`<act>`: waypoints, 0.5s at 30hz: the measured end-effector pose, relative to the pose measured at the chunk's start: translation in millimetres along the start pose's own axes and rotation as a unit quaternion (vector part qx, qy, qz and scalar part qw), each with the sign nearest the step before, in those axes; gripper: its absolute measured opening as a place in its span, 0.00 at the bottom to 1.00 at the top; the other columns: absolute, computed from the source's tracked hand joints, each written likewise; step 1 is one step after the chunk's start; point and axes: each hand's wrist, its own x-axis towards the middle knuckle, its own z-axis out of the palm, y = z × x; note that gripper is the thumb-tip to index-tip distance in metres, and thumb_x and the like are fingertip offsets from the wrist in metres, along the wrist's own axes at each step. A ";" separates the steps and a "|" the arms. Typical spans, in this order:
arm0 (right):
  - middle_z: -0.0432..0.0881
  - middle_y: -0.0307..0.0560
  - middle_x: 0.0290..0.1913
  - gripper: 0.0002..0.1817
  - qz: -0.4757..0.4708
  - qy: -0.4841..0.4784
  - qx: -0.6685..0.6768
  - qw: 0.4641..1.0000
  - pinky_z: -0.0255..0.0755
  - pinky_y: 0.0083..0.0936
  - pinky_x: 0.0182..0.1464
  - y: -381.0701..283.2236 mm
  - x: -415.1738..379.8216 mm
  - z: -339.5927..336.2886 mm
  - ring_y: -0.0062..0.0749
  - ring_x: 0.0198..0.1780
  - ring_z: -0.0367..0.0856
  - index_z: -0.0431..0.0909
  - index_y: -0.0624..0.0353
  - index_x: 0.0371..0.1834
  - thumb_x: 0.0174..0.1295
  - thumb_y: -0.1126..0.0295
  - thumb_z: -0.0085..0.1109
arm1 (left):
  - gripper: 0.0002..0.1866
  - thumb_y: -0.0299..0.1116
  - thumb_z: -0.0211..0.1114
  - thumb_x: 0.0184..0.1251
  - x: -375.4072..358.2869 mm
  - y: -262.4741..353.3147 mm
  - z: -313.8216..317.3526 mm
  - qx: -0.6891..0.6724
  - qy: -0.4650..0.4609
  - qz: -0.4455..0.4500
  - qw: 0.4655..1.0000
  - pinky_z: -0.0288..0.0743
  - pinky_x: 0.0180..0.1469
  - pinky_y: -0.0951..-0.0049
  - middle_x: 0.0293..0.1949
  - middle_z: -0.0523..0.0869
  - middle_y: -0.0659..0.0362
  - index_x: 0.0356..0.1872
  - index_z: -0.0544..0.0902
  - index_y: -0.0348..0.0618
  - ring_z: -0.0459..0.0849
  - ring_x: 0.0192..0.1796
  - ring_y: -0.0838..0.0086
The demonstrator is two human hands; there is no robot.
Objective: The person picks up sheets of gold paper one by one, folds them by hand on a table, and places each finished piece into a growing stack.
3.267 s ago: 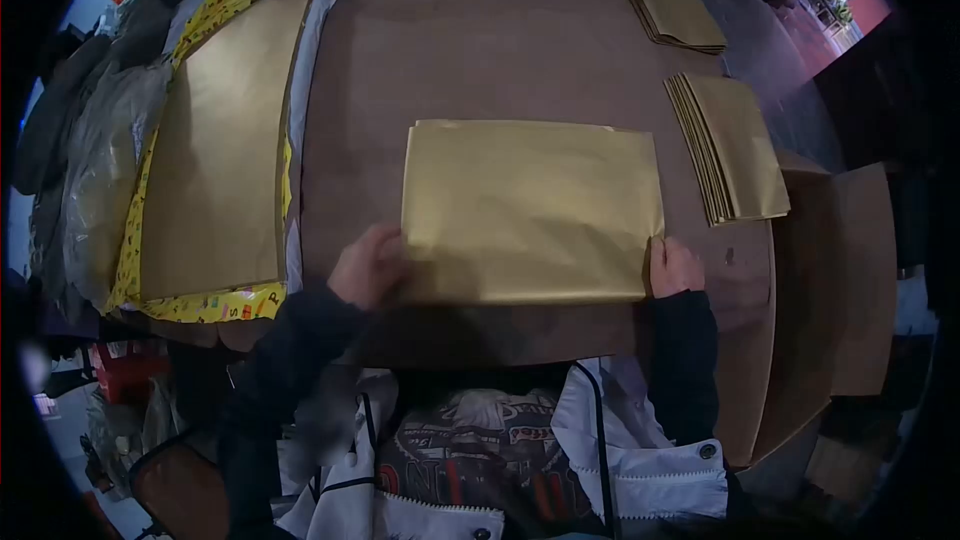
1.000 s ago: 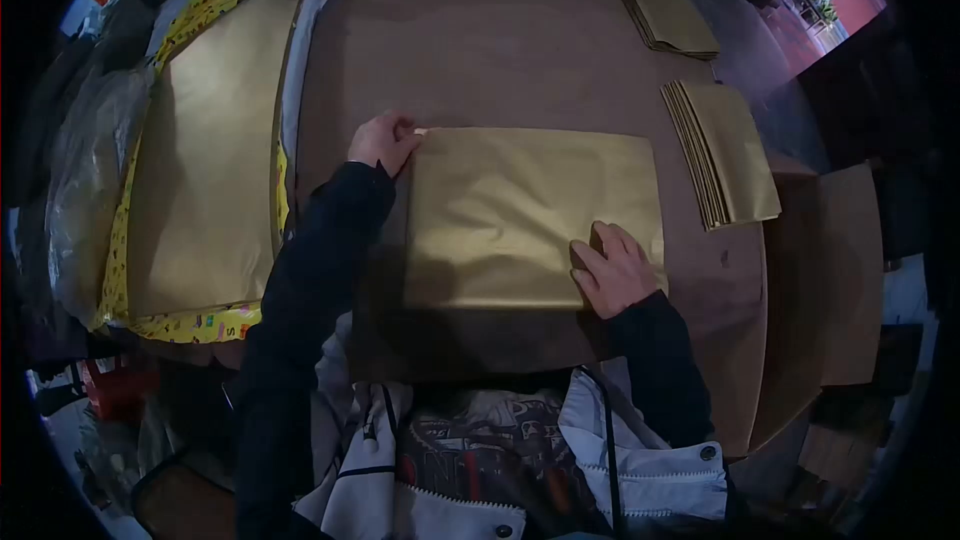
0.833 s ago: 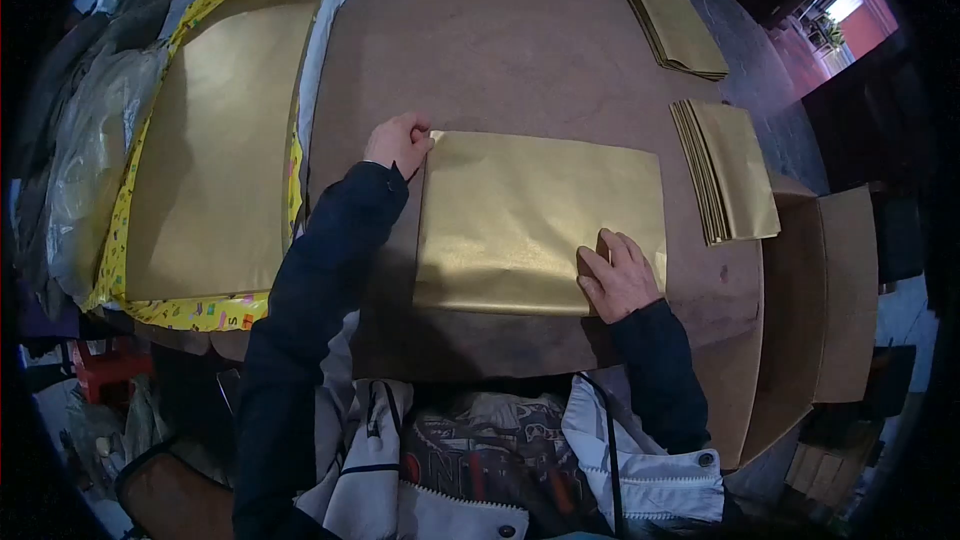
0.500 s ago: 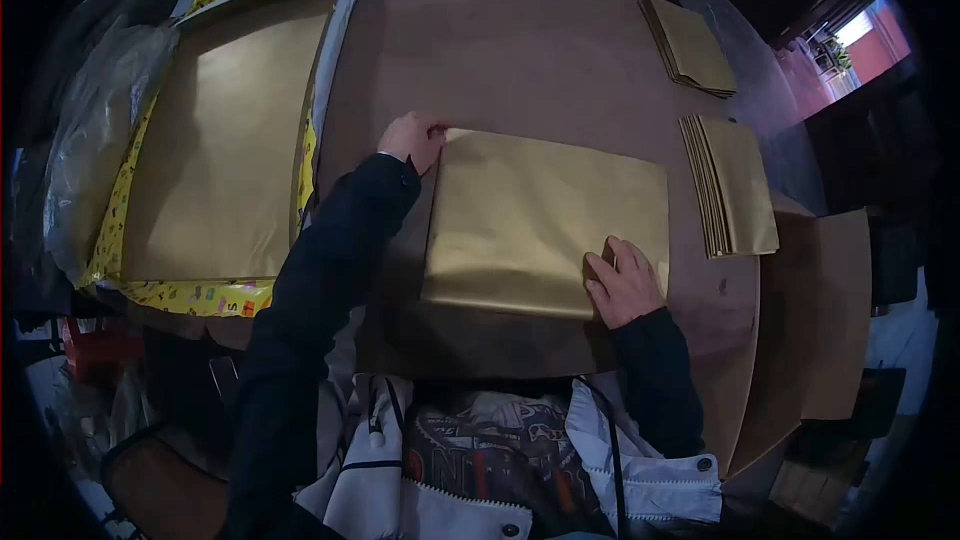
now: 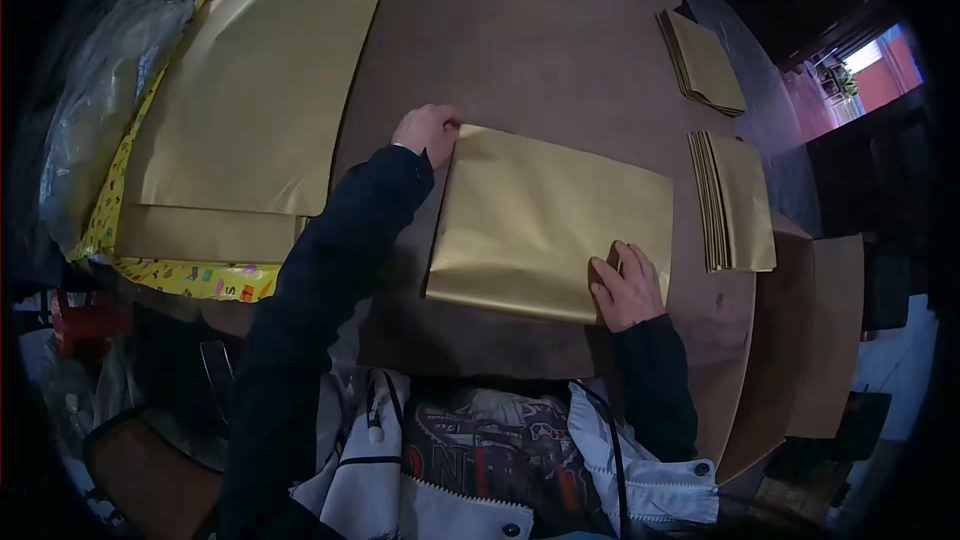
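Note:
A folded sheet of gold paper (image 5: 550, 220) lies before me on the brown tabletop, its fold along the near edge. My left hand (image 5: 430, 132) is closed at its far left corner, thumb and fingers pinching the edge there. At the near right part of the sheet, my right hand (image 5: 630, 288) rests with its fingers apart, pressing on the paper near the fold. To the left lies a stack of large gold sheets (image 5: 215, 232) on yellow printed wrapping (image 5: 200, 278). Its top sheet (image 5: 260, 80) is shifted away from me and partly covers the stack.
Two piles of folded gold paper, a nearer one (image 5: 745, 205) and a farther one (image 5: 705, 60), lie along the table's right side. An open cardboard box (image 5: 815, 340) stands by the right edge. Clear plastic (image 5: 95, 130) is bunched at the far left.
The top gold sheet on the left stack has slid away from me, baring the stack's near end. Another person's hand at the far edge is out of sight now. My hands have barely moved.

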 end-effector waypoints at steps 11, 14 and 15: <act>0.65 0.65 0.65 0.22 0.013 -0.027 0.031 0.999 0.63 0.47 0.67 -0.1 -1.6 1.3 0.64 0.66 0.63 0.76 0.50 0.57 0.57 0.66 0.63 | 0.30 0.52 0.59 0.66 -68.0 73.2 12.9 0.145 -0.221 0.238 0.934 0.56 0.69 0.45 0.72 0.60 0.54 0.66 0.69 0.49 0.55 0.75 0.57; 0.65 0.65 0.66 0.23 0.018 -0.028 0.026 0.999 0.62 0.46 0.67 1.4 0.2 1.2 0.64 0.67 0.62 0.76 0.50 0.58 0.57 0.65 0.63 | 0.34 0.57 0.55 0.68 -63.3 47.0 26.7 0.174 -0.116 0.226 0.951 0.53 0.71 0.44 0.74 0.56 0.51 0.69 0.66 0.49 0.51 0.76 0.54; 0.65 0.65 0.66 0.23 0.017 -0.026 0.024 0.999 0.62 0.46 0.67 1.0 -2.2 2.3 0.64 0.67 0.62 0.76 0.50 0.59 0.58 0.64 0.62 | 0.36 0.60 0.52 0.68 -61.2 41.9 24.0 0.197 -0.110 0.205 0.952 0.51 0.71 0.42 0.74 0.55 0.49 0.70 0.64 0.49 0.50 0.76 0.52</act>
